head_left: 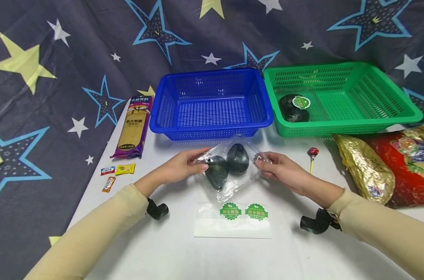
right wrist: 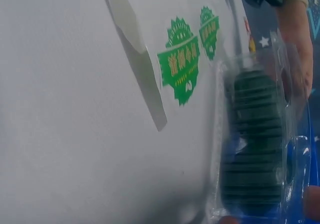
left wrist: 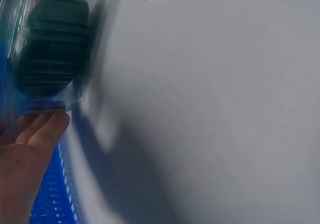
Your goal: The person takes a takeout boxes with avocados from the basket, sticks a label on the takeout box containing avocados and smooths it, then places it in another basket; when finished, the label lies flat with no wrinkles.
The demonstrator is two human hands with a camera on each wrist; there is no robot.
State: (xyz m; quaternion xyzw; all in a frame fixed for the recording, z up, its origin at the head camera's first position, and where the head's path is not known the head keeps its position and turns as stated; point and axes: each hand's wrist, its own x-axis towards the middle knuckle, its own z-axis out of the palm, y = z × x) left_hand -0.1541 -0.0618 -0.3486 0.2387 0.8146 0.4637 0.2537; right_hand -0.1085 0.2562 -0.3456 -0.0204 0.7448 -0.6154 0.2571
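Observation:
A clear plastic box (head_left: 252, 153) with two dark green avocados (head_left: 238, 159) inside is held tilted in front of the blue basket. My left hand (head_left: 180, 167) grips its left corner, thumb on top, while my right hand (head_left: 285, 171) pinches the right corner. Seen from the left wrist, the left fingers (left wrist: 47, 131) lie against the end of the box. From the right wrist, the box's ridged side (right wrist: 255, 144) shows, with only bits of the right fingertips at the bottom. Nearer to me than the box lies a white sheet (head_left: 208, 229) bearing two green stickers (head_left: 231, 211).
Behind the box stands a blue basket (head_left: 212, 132). Right of it, a green basket (head_left: 351, 124) contains a similar stickered box (head_left: 299, 105). Pasta (head_left: 133, 126) and small candies (head_left: 125, 168) lie left; a lollipop (head_left: 313, 152) and a red-gold bag (head_left: 407, 167) lie right.

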